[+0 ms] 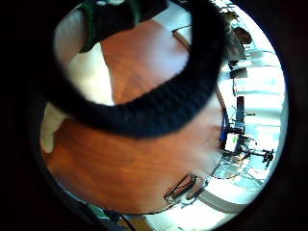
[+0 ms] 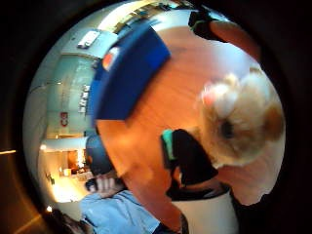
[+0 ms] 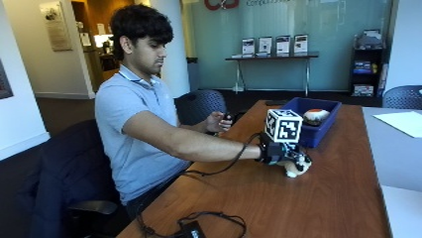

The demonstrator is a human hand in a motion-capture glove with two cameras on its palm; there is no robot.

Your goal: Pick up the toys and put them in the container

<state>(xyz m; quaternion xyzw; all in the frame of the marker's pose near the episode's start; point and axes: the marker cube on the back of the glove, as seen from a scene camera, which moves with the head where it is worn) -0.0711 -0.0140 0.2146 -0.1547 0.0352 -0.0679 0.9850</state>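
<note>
In the outside view my gloved right hand (image 3: 282, 152) is over the middle of the wooden table (image 3: 277, 208), fingers curled round a small cream plush toy (image 3: 295, 168). Whether the toy touches the wood I cannot tell. The thumb side palm view has the same fluffy toy (image 2: 239, 119) close against the palm. A blue container (image 3: 310, 121) stands just beyond the hand toward the far end of the table, with a white and orange toy (image 3: 316, 115) inside. In the thumb side palm view the container (image 2: 129, 80) lies a short way off across the wood.
A black cable and a small black device (image 3: 191, 227) lie at the table's near edge. A white sheet (image 3: 401, 122) rests on the pale table at the right. The person's bare left hand (image 3: 219, 121) is held close to the chest.
</note>
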